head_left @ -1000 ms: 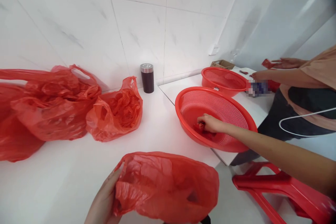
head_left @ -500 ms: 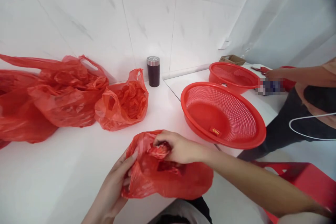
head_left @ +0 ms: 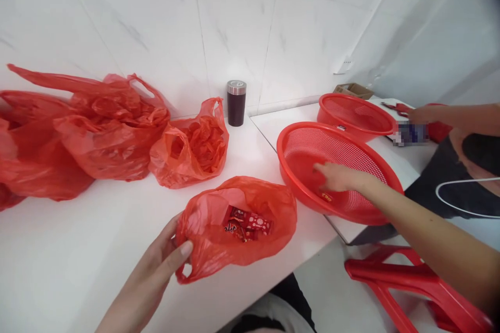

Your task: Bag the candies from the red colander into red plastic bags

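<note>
My left hand (head_left: 166,257) grips the left rim of a red plastic bag (head_left: 203,255), thumb on the outside near a handle hole. The bag gapes open on the table, and several small red wrapped packets (head_left: 250,223), some with white dots or dark lettering, lie inside. To the right, my right hand (head_left: 336,176) is over the inside of a red perforated basket (head_left: 380,164). Its index finger points left and the other fingers hang apart; nothing shows in them. Close under this hand, a small yellow-marked patch (head_left: 327,197) shows in the basket.
Other stuffed red bags (head_left: 113,140) line the wall at left, beside a dark tumbler (head_left: 236,106). A second red basket (head_left: 357,114) stands behind the first. A co-worker's hand (head_left: 422,114) holds red-handled scissors at right. A red stool (head_left: 394,270) stands below.
My right hand has moved out of the bag, where it held red packets, rightward to the basket. The bag's mouth is uncovered, showing packets. The view has shifted slightly.
</note>
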Action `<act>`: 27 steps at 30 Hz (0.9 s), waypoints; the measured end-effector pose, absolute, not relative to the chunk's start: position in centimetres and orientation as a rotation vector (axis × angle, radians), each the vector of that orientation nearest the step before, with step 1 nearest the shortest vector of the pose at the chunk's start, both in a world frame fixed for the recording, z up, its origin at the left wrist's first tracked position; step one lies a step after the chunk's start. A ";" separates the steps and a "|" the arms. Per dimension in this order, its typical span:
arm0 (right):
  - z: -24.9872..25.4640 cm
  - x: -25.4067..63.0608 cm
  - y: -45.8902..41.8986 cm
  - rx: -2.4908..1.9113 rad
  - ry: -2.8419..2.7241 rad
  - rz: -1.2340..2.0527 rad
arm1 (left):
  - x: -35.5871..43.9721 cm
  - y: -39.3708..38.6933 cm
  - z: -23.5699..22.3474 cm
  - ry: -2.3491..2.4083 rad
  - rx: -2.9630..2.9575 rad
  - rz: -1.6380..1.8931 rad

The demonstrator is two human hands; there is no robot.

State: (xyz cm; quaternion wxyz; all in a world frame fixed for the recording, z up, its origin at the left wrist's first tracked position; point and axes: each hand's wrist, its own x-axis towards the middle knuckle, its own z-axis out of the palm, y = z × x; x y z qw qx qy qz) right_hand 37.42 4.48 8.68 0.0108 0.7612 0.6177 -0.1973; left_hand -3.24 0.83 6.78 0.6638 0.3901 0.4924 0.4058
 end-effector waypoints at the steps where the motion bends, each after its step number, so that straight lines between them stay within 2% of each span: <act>1: 7.6 38.2 4.2 2.338 1.877 -0.680 | -3.4 0.7 6.8 1.132 0.944 0.915; 6: 5.7 38.8 3.9 2.195 1.925 -0.849 | -4.7 0.2 6.4 1.227 1.038 0.824; 13: 12.0 34.3 4.7 2.431 2.281 -0.436 | -6.7 0.8 5.2 1.167 1.267 0.509; 15: 13.1 31.3 3.8 2.391 2.530 -0.594 | -6.5 0.7 5.1 1.174 1.292 0.561; 17: 13.0 28.0 2.8 2.160 2.713 -0.917 | -6.2 0.6 5.3 1.202 1.303 0.657; 19: 11.8 25.3 2.2 1.896 2.770 -0.978 | -6.0 0.4 5.6 1.236 1.315 0.742; 24: 7.3 22.3 2.3 1.686 2.501 -0.243 | -7.1 0.5 6.7 1.224 1.368 0.731; 27: 6.9 22.3 3.0 1.680 2.355 -0.218 | -8.0 0.5 7.6 1.201 1.220 0.907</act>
